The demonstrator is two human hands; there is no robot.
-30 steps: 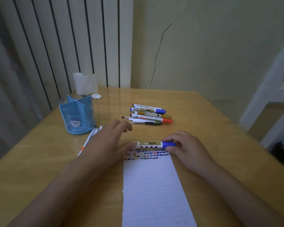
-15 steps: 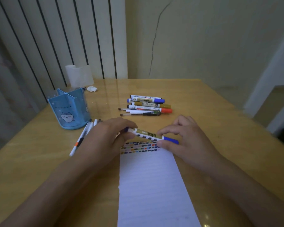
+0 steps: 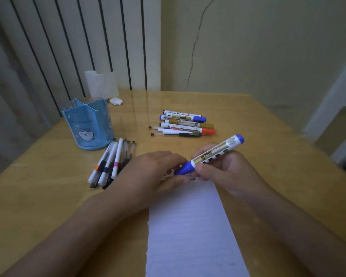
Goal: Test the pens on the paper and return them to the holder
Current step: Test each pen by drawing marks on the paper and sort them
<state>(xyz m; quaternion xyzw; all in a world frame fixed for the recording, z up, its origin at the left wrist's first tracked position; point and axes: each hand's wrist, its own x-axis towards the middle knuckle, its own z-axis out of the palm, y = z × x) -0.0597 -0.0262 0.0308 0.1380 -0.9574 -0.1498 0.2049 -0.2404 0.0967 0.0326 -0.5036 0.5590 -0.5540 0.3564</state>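
Home room, likely a bedroom or study corner. Small wooden table (image 3: 268, 124) with glossy varnish pushed into a corner against a plain yellowish painted wall (image 3: 258, 47) that has a long hairline crack (image 3: 194, 47) running down it. White ribbed radiator panel (image 3: 78, 37) behind the table's far left corner, patterned curtain (image 3: 6, 108) at left edge. Toilet paper roll (image 3: 101, 83) and a crumpled tissue (image 3: 116, 101) at the far edge. Kid-style blue plastic pen holder (image 3: 88, 126) with cartoon face near the left edge. White door frame (image 3: 332, 100) at right. Dim domestic lighting.
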